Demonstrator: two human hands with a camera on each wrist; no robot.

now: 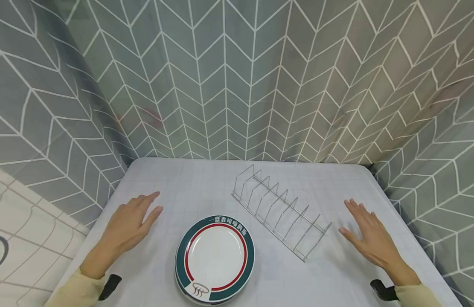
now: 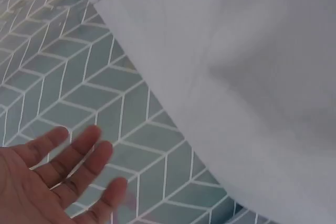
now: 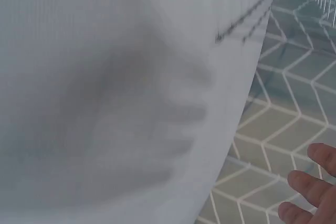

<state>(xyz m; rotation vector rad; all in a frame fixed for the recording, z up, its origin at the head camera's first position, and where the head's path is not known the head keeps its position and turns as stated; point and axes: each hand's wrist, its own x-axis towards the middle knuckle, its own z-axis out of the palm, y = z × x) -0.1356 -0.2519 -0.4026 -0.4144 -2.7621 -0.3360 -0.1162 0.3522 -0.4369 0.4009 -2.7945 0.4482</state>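
A stack of white plates (image 1: 215, 260) with dark green rims and a red ring lies near the front of the white table, left of its middle. To its right a wire plate rack (image 1: 280, 213) stands at a slant, its slots holding nothing. My left hand (image 1: 125, 226) hovers left of the plates, fingers extended and apart from everything. Over the right side of the table hangs my right hand (image 1: 375, 241), fingers straight, beside the rack and not touching it. In the wrist views the left hand (image 2: 58, 182) and right hand (image 3: 310, 192) hold nothing.
The white table (image 1: 175, 183) has rounded far corners. Grey curtains (image 1: 237, 85) with white chevron lines hang behind it and along both sides. A black strap (image 1: 111, 286) shows at the left wrist and another black strap (image 1: 383, 291) at the right.
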